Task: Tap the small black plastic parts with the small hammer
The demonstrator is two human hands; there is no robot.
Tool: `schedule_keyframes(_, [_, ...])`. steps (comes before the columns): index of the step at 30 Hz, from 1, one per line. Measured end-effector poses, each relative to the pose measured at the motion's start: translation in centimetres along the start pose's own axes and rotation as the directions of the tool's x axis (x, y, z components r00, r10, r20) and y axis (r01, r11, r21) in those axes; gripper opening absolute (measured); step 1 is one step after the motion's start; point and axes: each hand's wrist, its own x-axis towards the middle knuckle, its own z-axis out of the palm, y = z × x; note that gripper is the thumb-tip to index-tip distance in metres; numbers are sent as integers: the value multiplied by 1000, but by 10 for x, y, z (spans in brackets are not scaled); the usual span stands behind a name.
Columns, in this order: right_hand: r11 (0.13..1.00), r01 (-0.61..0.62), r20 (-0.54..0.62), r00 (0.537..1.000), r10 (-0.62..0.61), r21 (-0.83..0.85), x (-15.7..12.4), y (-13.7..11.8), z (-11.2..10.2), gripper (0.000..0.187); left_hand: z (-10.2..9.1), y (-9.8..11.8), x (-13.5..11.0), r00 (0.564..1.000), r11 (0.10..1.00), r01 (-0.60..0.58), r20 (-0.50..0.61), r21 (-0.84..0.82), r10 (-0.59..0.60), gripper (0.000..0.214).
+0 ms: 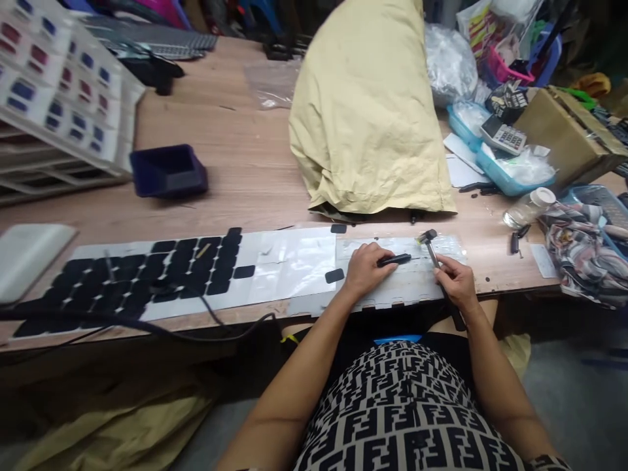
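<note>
My right hand (456, 280) is closed round the handle of a small hammer (428, 239). Its head, dark with a yellowish face, is raised at the far end, over the grey-white board (377, 293) at the table's front edge. On that same board, my left hand (366, 267) has its fingers closed on a slim black piece (396, 260). A thin metal rod appears to stick out of this piece toward the hammer; its exact kind is unclear. Dark rounded pads (334, 275) lie just left of the board, apart from my hands.
Rows of black pads lie on white sheeting (289, 261) at the left, crossed by a black cable (181, 337). Behind are a dark purple bin (169, 171) and a big beige sack (367, 111). A jar (530, 207), calculator (504, 135) and cloth (583, 255) are on the right.
</note>
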Motion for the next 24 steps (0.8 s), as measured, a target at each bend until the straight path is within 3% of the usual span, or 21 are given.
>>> schedule_keyframes(10, [997,81,206,976,-76,-18,-16,-31,13,37,2,0,-1,1000,999,13,14,-49,-12,18])
schedule_keyframes(15, [999,27,226,974,-20,-24,-20,-30,18,35,2,1,-1,1000,998,21,9,-55,-20,14])
schedule_keyframes(24, [1000,-22,178,984,21,0,-16,-32,7,37,3,1,-2,1000,998,22,1,-56,-22,17])
